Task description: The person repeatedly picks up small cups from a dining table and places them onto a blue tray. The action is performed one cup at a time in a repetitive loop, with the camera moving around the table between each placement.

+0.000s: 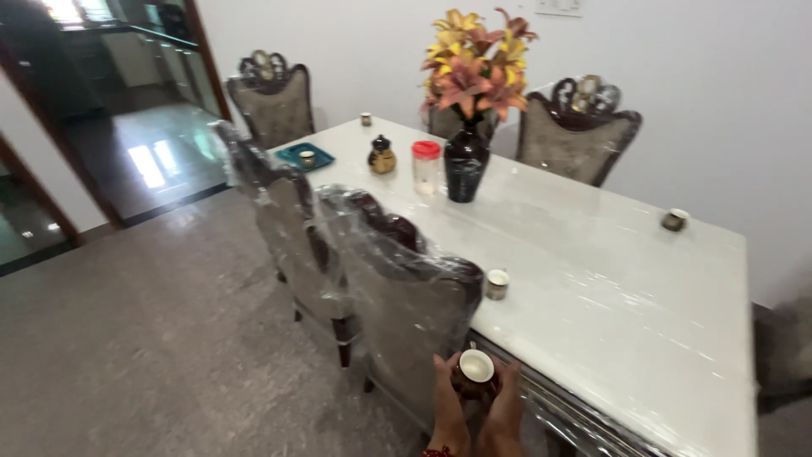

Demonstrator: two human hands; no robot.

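A grey speckled floor [152, 338] fills the left half of the view, running back to a glossy dark doorway [127, 110] at the upper left, and a plain white wall [694, 101] closes the far side. A long white table [592, 279] with a shiny top runs from the far left corner toward the near right, its long axis slanting across the view. Two chairs wrapped in clear plastic [372, 271] stand along its near edge, and two more carved-back chairs [579, 127] stand on the far side. Near the far end of the table stands a black vase of orange and yellow lilies [469, 101], with a clear jar with a red lid [425, 166] just beside it, a small dark pot [381, 156] and a teal tray [304, 156] carrying a cup. Small cups sit well apart along the table: one near the near edge [496, 284] and one by the far right edge [674, 220]. At the bottom centre, just off the table's near edge, the left hand [448, 406] and right hand [506, 406] cradle a small dark cup [475, 372] between them, fingers curled and pressed around its sides. The cup stands upright, its pale open mouth facing up toward the camera.
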